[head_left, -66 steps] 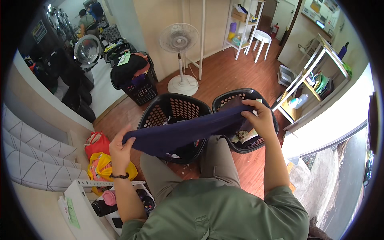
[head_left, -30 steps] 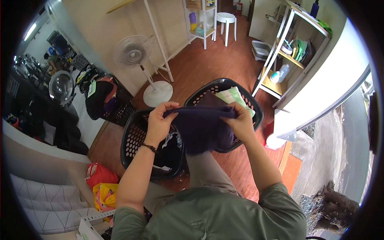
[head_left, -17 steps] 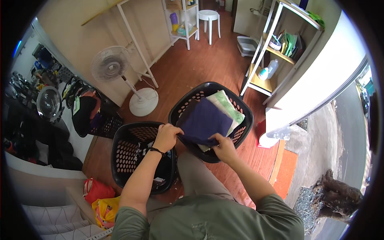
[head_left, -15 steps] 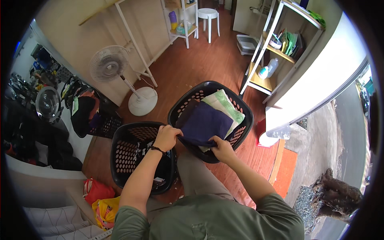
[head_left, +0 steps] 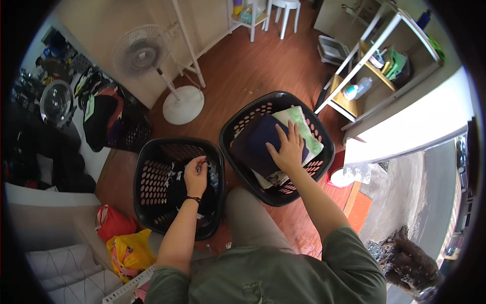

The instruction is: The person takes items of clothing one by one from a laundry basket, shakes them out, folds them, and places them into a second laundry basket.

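Two black plastic laundry baskets stand side by side on the floor. My right hand (head_left: 289, 151) lies with fingers spread on a folded navy cloth (head_left: 257, 143) in the right basket (head_left: 227, 133). Under and beside that cloth are a dark brown folded cloth (head_left: 243, 144) and a white-and-green towel (head_left: 310, 136). Over the left basket (head_left: 145, 205), my left hand (head_left: 195, 178) has its fingers curled together. Whatever they may grip is too small and dark to make out. Dark and patterned clothes (head_left: 178, 187) lie loose in that basket, below the hand.
A white standing fan (head_left: 182, 105) is beyond the left basket. Another full clothes basket (head_left: 132, 134) stands at the left, near a red bag (head_left: 114, 223) and a yellow bag (head_left: 129, 253). White-framed shelves (head_left: 349, 76) stand at the right, near the open doorway. A white stool (head_left: 285, 6) is far off.
My left hand has let go of the navy cloth and moved over the left basket. My right hand has gone from the cloth's near edge to flat on top of it.
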Tool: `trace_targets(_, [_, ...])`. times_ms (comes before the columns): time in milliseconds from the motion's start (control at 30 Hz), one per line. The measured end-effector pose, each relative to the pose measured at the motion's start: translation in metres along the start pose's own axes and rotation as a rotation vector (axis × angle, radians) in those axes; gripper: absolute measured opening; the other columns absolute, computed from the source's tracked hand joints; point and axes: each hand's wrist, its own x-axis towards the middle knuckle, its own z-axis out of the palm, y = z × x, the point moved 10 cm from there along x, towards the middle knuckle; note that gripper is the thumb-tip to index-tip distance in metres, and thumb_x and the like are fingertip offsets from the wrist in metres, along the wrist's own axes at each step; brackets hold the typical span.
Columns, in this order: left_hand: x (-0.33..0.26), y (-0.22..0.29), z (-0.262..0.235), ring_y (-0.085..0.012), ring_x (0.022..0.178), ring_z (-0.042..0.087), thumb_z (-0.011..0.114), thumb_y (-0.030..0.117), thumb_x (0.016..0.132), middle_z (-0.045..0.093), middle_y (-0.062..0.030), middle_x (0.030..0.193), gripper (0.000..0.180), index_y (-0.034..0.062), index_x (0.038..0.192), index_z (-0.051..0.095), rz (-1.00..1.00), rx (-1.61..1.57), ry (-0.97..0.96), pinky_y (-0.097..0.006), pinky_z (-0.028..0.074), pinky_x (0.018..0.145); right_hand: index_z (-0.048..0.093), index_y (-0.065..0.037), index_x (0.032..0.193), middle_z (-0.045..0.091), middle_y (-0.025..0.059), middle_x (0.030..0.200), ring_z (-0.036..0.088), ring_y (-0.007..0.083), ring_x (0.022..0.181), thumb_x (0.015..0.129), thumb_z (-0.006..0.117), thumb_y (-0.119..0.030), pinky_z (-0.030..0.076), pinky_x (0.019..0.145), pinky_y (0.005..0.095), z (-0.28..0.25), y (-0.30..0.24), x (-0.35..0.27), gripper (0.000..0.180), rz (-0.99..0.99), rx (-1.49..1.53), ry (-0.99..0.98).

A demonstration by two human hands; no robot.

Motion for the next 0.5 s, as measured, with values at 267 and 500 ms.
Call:
trace_targets(267, [-0.082, -0.229, -0.07, -0.0257, 0.092, 0.067, 0.069, 0.013, 0.084, 0.069, -0.0099, 0.1, 0.029, 0.0064, 0.112, 0.066, -0.659, 0.169, 0.098, -0.035, 0.052, 0.085, 0.039, -0.024, 0.148, 0.028, 0.0221, 0.154, 0.019, 0.0461, 0.143, 0.074, 0.065, -0.064, 0.018, 0.111, 0.0637, 0.114, -0.011, 0.014, 0.088, -0.034, -0.282, -0.22])
trace_targets(500, [-0.126, -0.28, -0.009, -0.0339, 0.119, 0.055, 0.074, 0.029, 0.078, 0.056, -0.0134, 0.131, 0.058, 0.0149, 0.131, 0.055, -0.672, 0.802, -0.586, -0.048, 0.046, 0.099, 0.045, -0.022, 0.144, 0.03, 0.0187, 0.153, 0.021, 0.0385, 0.144, 0.074, 0.067, -0.055, 0.018, 0.114, 0.0558, 0.127, 0.006, 0.002, 0.081, -0.025, -0.339, -0.122])
